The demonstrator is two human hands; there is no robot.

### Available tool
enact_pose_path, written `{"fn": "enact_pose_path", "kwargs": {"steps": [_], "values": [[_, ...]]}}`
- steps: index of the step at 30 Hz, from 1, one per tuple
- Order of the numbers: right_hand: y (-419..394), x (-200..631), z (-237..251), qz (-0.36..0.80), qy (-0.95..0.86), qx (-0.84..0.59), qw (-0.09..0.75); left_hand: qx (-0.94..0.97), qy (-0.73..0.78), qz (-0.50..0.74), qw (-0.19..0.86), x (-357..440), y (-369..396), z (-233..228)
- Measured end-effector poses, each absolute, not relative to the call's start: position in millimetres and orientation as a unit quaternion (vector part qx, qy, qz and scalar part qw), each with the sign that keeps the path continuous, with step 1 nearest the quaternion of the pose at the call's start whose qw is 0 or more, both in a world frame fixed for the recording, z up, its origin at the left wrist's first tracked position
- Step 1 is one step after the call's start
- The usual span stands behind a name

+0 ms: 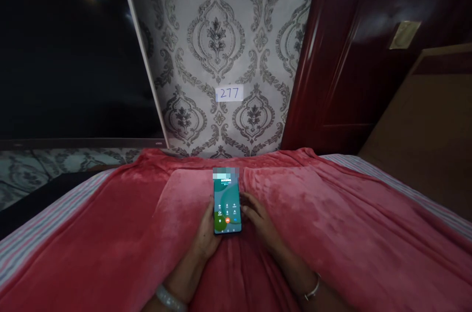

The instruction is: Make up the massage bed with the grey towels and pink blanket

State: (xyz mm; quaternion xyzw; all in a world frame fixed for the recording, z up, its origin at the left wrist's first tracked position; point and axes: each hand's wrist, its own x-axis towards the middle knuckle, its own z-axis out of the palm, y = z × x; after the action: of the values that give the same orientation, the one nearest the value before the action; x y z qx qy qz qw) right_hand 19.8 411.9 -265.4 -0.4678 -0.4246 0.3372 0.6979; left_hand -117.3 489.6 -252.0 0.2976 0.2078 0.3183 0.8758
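A smartphone is held upright at the middle, its lit teal screen facing me. It shows a call screen with rows of small icons and a round red button near the bottom; its top strip is blurred out. My left hand grips the phone along its left edge and lower corner, with most of its fingers hidden behind it. Close by the right edge is my right hand, its fingers bent toward the phone. Whether those fingertips press on the phone or only rest beside it, I cannot tell. Each wrist wears a bracelet.
A red plush blanket lies under the hands, over a striped sheet. Behind stands a patterned wall with a paper label reading 277. A large dark television is at left; a dark red wooden panel and a cardboard box are at right.
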Motion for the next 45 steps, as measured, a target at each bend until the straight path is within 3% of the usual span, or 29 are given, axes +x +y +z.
{"fn": "enact_pose_path", "kwargs": {"steps": [14, 45], "values": [[413.1, 21.6, -268.6, 0.335, -0.430, -0.469, 0.695, 0.303, 0.249, 0.327, 0.860, -115.5, 480.9, -235.0], [412.0, 20.6, -268.4, 0.337, -0.434, -0.468, 0.693, 0.300, 0.228, 0.328, 0.866, -115.1, 485.5, -244.3]]}}
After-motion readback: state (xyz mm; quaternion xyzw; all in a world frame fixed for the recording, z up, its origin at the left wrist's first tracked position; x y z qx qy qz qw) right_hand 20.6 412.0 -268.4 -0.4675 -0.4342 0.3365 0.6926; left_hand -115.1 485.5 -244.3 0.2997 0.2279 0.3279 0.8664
